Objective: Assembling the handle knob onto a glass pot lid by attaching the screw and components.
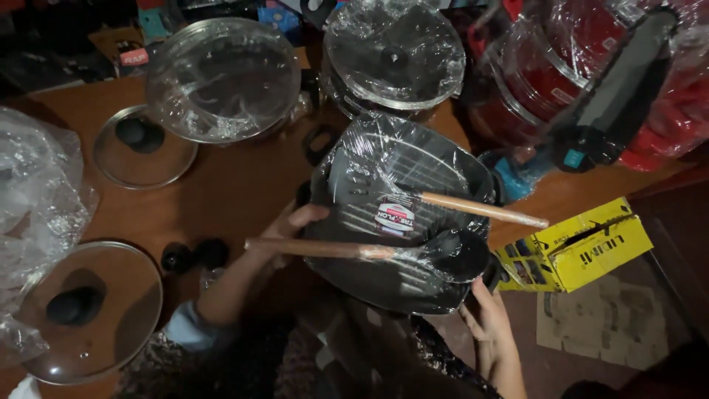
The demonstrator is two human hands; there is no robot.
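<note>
A black square grill pan (413, 288) wrapped in clear film is tilted up over the table's front edge. Under the film lie a slotted spatula (443, 203) and a black ladle (347, 251), both with wooden handles. My left hand (284, 233) grips the pan's left rim, thumb on the film beside the ladle handle. My right hand (484, 314) holds the pan's lower right corner from beneath.
On the brown wooden table (229, 185) lie glass lids (144, 151) (88, 310), two black knobs (196, 255), a film-wrapped glass-lidded pot (221, 77), another wrapped pot (391, 55), red wrapped cookware (583, 74) at the right, a yellow box (583, 251), and crumpled plastic (37, 192) at the left.
</note>
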